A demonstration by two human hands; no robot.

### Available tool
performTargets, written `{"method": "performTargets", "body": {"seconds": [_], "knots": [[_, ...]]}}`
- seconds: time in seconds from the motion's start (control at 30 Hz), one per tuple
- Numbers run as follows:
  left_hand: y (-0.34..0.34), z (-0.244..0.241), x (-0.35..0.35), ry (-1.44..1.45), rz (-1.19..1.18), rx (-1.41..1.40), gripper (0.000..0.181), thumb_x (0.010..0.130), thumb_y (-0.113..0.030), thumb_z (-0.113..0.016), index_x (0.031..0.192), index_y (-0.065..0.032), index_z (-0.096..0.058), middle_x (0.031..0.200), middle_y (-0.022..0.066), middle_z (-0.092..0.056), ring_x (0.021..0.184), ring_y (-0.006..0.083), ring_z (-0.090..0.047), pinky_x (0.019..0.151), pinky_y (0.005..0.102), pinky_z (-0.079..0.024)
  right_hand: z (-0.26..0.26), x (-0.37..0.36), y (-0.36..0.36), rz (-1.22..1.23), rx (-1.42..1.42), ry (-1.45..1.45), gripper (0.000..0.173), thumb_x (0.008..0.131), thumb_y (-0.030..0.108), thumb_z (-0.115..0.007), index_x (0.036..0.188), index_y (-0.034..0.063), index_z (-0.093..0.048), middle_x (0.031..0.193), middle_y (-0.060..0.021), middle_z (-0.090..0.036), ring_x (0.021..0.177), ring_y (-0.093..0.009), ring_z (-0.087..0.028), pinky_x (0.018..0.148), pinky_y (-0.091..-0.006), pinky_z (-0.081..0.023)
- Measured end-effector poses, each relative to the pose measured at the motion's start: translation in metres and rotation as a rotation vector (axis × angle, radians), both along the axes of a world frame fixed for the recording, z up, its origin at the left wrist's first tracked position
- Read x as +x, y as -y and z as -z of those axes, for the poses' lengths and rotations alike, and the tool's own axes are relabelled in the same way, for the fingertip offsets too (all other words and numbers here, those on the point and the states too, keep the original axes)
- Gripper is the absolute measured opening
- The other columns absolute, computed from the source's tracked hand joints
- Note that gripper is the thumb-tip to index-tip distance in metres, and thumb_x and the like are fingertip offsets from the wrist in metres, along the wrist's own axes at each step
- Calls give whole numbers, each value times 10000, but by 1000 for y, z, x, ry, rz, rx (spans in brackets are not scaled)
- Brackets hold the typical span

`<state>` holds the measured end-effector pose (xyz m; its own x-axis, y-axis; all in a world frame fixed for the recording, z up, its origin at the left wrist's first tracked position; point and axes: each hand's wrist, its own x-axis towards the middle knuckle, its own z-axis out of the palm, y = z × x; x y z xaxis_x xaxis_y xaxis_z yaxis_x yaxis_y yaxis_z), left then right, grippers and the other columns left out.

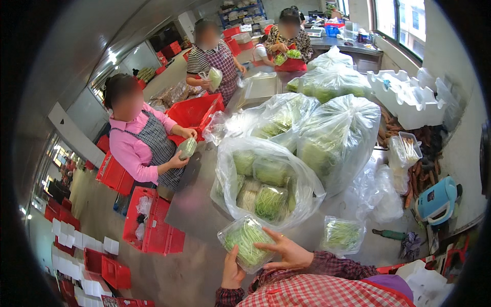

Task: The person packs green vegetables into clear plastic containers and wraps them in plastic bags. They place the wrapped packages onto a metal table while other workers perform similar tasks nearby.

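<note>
Just above my lap I hold a clear pack of green sprouts in both hands. My left hand grips its lower left edge, thumb upward. My right hand wears a ring; its fingers rest on the pack's top near the right edge. Beyond the pack stands an open clear plastic bag holding several similar packs, one of them with bright green sprouts facing up. To the right of my right hand, another sprout pack lies on the metal table.
More filled plastic bags crowd the table's far side. At right are a blue electric kettle, a white foam box and carrot-like roots. Co-workers handle packs at the left and far sides, near red crates.
</note>
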<state>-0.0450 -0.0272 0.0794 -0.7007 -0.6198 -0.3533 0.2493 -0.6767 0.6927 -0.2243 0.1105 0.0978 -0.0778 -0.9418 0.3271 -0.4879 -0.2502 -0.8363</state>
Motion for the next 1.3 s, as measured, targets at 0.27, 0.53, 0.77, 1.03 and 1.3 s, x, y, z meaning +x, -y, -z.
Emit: {"method": "performTargets", "body": {"seconds": [0.27, 0.53, 0.77, 1.03, 1.3], "knots": [[-22, 2, -17, -74, -211, -13, 456, 949, -287, -520, 1316, -39, -411, 1269, 105, -521, 1147, 239, -524, 977, 415, -438, 20, 16, 8, 62, 205, 1221, 802, 878, 177, -659, 1466, 67, -124, 1441, -114, -308, 1248, -200, -402, 1025, -361, -362], [-10, -8, -12, -150, -134, -256, 592, 966, -442, -447, 1407, -64, -333, 1330, 84, -467, 1211, 195, -449, 999, 381, -391, 33, -24, 4, 163, 168, 1284, 743, 826, 56, -630, 1445, 25, -220, 1342, -109, -444, 1185, -183, -457, 992, -312, -381], [43, -11, 28, 108, 357, -262, 580, 953, -379, -454, 1346, 45, -418, 1188, 132, -595, 1087, 196, -568, 930, 308, -434, 27, -55, -1, -208, 436, 1193, 688, 792, 28, -559, 1433, 16, -311, 1371, -77, -447, 1205, -149, -434, 1014, -283, -344], [47, -51, -6, 207, 797, -340, 735, 887, -410, -554, 1412, 43, -310, 1320, 154, -493, 1159, 190, -511, 951, 276, -409, 8, -66, 16, -314, 570, 864, 654, 807, 107, -574, 1412, -2, -350, 1355, -86, -464, 1216, -161, -424, 1029, -286, -328], [23, -46, -7, 235, 420, -321, 656, 916, -283, -595, 1425, -4, -291, 1357, 100, -440, 1227, 186, -429, 1020, 315, -349, 15, -53, 7, -234, 306, 1330, 658, 964, 321, -495, 1480, 65, -177, 1412, -82, -383, 1233, -146, -411, 1004, -321, -359]]}}
